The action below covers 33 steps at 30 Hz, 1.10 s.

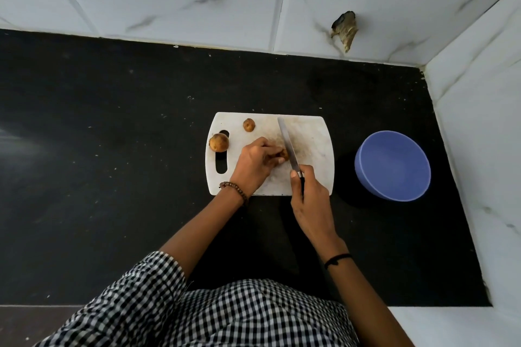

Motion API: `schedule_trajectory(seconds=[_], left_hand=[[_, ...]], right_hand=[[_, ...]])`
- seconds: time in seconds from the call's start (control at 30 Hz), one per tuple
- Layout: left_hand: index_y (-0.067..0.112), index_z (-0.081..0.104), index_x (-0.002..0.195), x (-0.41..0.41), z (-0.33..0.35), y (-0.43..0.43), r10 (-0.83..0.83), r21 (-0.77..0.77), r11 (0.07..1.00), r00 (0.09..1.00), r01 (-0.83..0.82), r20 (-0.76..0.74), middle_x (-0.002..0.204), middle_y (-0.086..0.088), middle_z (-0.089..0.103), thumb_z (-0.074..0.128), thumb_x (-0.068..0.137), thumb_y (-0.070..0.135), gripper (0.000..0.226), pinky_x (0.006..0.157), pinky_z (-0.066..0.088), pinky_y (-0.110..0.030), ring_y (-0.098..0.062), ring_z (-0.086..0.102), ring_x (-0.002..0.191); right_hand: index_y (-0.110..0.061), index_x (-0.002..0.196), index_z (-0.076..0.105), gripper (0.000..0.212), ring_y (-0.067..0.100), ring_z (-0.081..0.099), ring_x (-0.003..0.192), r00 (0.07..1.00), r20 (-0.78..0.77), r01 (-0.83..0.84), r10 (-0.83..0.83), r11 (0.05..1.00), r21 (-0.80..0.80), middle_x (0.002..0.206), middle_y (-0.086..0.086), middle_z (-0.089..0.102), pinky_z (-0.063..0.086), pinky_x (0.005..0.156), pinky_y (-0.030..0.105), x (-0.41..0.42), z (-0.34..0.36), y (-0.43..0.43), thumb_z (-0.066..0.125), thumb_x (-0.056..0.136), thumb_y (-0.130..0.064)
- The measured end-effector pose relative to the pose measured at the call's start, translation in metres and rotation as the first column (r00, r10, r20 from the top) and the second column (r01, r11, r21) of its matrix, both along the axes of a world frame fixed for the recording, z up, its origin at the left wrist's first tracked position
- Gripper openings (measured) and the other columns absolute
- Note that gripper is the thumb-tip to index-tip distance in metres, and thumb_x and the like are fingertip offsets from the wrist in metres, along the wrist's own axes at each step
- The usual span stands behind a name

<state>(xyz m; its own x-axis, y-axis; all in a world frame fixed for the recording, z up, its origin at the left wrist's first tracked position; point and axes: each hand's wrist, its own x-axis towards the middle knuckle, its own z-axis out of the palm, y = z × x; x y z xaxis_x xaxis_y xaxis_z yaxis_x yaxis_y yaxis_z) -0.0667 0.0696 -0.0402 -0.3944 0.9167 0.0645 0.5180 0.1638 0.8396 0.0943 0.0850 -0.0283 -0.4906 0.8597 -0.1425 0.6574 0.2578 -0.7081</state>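
A blue bowl (392, 165) stands right of the cutting board (313, 132) on the table (112, 149); two spare potatoes (218, 142) lie at the board's left. Fingers of left hand (253, 163) grasp a small brown potato (284, 154) mid-board, largely hidden; right hand (310, 197) grips knife (287, 144), blade alongside.

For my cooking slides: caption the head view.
Left hand holds a potato on the cutting board; right hand holds a knife beside it.
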Motion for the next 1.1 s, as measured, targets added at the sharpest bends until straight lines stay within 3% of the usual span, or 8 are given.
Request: schedule_trajectory(seconds=[0.1,0.17,0.27,0.37,0.5,0.7,1.0,1.1], left_hand=[[-0.001,0.072,0.102,0.001,0.0,0.001,0.012,-0.008,1.0,1.0,-0.012,-0.013,0.098,-0.009,0.065,0.072,0.081,0.001,0.021,0.079,0.042,0.002,-0.009,0.063,0.082],[0.001,0.072,0.101,0.002,0.0,0.001,0.026,-0.018,0.999,0.999,-0.027,-0.036,0.097,-0.009,0.065,0.073,0.081,0.003,0.02,0.079,0.041,0.002,-0.012,0.064,0.083],[0.003,0.073,0.102,0.004,0.001,0.0,0.035,-0.031,0.999,0.998,-0.037,-0.053,0.098,-0.007,0.065,0.072,0.082,0.004,0.02,0.078,0.041,0.003,-0.011,0.063,0.084],[0.004,0.073,0.101,0.004,0.003,0.0,0.034,-0.026,0.999,0.997,-0.036,-0.07,0.097,-0.006,0.065,0.072,0.082,0.005,0.019,0.077,0.039,0.004,-0.009,0.061,0.083],[0.006,0.074,0.101,0.003,0.003,0.002,0.005,-0.032,0.999,0.991,-0.009,-0.135,0.097,-0.007,0.066,0.072,0.083,0.009,0.019,0.079,0.047,-0.012,-0.016,0.064,0.083],[0.007,0.075,0.1,0.001,0.001,0.004,-0.026,-0.047,0.999,0.983,0.018,-0.183,0.097,-0.007,0.064,0.07,0.083,0.007,0.018,0.081,0.054,-0.026,-0.019,0.064,0.084],[0.005,0.074,0.102,0.0,0.001,0.004,-0.03,-0.083,0.996,0.985,0.017,-0.169,0.1,-0.009,0.065,0.07,0.081,0.001,0.021,0.082,0.044,-0.012,-0.018,0.063,0.088],[0.001,0.074,0.101,0.002,0.0,0.005,0.006,-0.098,0.995,0.99,-0.02,-0.14,0.102,-0.009,0.065,0.069,0.082,0.002,0.019,0.078,0.039,0.002,-0.011,0.061,0.087]], right_hand=[[-0.024,0.122,0.048,0.026,0.006,0.055,0.064,1.0,-0.001,0.002,-0.002,1.0,0.004,0.078,-0.008,0.057,0.041,0.056,0.021,-0.003,-0.001,-0.003,0.034,0.108,-0.041],[-0.024,0.135,0.046,0.034,0.006,0.059,0.072,1.0,0.006,0.002,-0.002,1.0,0.021,0.088,-0.006,0.062,0.047,0.061,0.024,-0.004,0.0,-0.005,0.034,0.108,-0.04],[-0.029,0.156,0.026,0.05,0.004,0.058,0.075,0.999,0.046,-0.008,0.006,0.999,0.051,0.091,-0.005,0.06,0.051,0.064,0.022,-0.004,-0.001,-0.009,0.035,0.107,-0.038],[-0.029,0.16,0.008,0.06,0.01,0.057,0.075,0.978,0.202,-0.076,0.042,0.983,0.165,0.09,0.002,0.058,0.051,0.065,0.026,-0.003,-0.001,-0.014,0.035,0.107,-0.033],[-0.026,0.159,0.0,0.069,0.01,0.048,0.07,0.927,0.375,-0.122,0.023,0.963,0.242,0.094,0.004,0.051,0.042,0.061,0.022,-0.007,0.0,-0.021,0.043,0.106,-0.024],[-0.024,0.159,0.002,0.074,0.014,0.048,0.067,0.927,0.375,-0.115,0.018,0.965,0.236,0.097,0.01,0.054,0.049,0.06,0.03,-0.012,-0.002,-0.021,0.05,0.103,-0.015],[-0.026,0.155,-0.014,0.074,0.018,0.053,0.076,0.933,0.353,-0.136,0.066,0.975,0.177,0.102,0.012,0.055,0.052,0.067,0.035,-0.025,-0.006,-0.006,0.042,0.106,-0.026],[-0.029,0.152,-0.018,0.075,0.022,0.059,0.079,0.931,0.358,-0.135,0.069,0.977,0.164,0.099,0.012,0.056,0.056,0.07,0.038,-0.024,-0.007,-0.004,0.042,0.107,-0.025]])
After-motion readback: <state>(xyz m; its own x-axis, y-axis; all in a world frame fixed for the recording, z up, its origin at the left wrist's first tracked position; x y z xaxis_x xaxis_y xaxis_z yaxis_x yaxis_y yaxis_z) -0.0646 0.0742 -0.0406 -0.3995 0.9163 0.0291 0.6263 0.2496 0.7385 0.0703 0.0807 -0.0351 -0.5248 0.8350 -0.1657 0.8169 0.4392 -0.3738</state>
